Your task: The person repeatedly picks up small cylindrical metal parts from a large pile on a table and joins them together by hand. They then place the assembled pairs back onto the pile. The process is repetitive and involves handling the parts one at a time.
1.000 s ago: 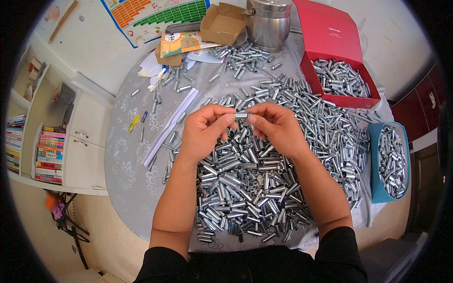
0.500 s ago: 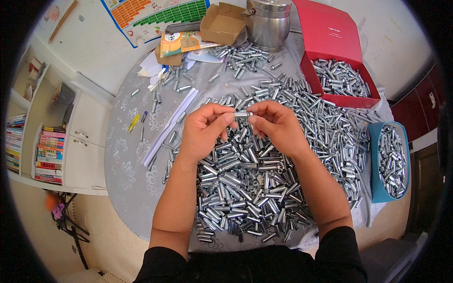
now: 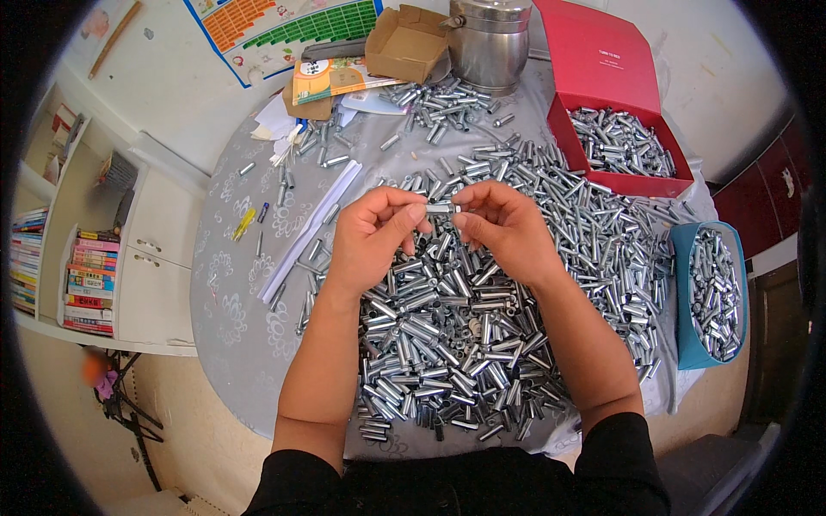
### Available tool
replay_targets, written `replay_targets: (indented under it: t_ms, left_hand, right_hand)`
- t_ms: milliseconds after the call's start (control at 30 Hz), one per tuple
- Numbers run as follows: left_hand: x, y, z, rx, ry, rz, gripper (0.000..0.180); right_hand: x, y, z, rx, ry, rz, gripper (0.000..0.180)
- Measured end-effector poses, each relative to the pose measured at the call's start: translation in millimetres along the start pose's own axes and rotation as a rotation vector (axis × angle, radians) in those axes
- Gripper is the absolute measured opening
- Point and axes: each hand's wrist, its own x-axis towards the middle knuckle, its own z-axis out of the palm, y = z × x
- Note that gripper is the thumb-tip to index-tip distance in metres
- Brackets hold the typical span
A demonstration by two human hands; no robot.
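Observation:
Between my hands, level above the table, is a shiny metal sleeve anchor bolt. My left hand pinches its left end between thumb and fingers. At the other end, the thumb and fingertips of my right hand close around the tip. Below both hands spreads a large heap of loose metal sleeves, with a few washers or nuts showing among them. More anchor bolts with sleeves lie piled to the right and beyond my right hand.
A red box full of anchors stands at the far right, its lid raised. Nearer is a blue bin, also full. A metal pot, a cardboard box and books line the back. A folded white strip lies left.
My right fingertips have shifted very slightly at the bolt's right end, and more of the bolt shows between my hands. Otherwise little differs.

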Motion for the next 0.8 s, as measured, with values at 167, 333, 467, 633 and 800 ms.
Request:
replay_targets:
  t_ms: [167, 333, 467, 633, 800]
  left_hand:
    - [0.0, -0.4, 0.2, 0.011, 0.015, 0.002, 0.016]
    - [1.0, 0.5, 2.1, 0.045, 0.035, -0.026, 0.019]
    - [-0.2, 1.4, -1.4, 0.092, 0.052, -0.126, 0.025]
    - [0.0, 1.7, -5.4, 0.029, 0.034, -0.21, 0.027]
    - [1.0, 1.3, 10.1, -0.015, 0.022, 0.012, 0.017]
  right_hand:
    - [-1.3, -11.7, 2.1, -0.008, -0.016, 0.137, 0.018]
    - [-1.4, -3.5, 3.9, -0.007, 0.037, -0.034, 0.019]
    - [-2.8, -4.1, 5.3, -0.109, 0.051, -0.077, 0.021]
    - [-3.5, -3.2, 6.4, -0.126, 0.051, -0.132, 0.022]
    - [-2.8, -8.2, 8.0, -0.022, 0.095, -0.058, 0.02]
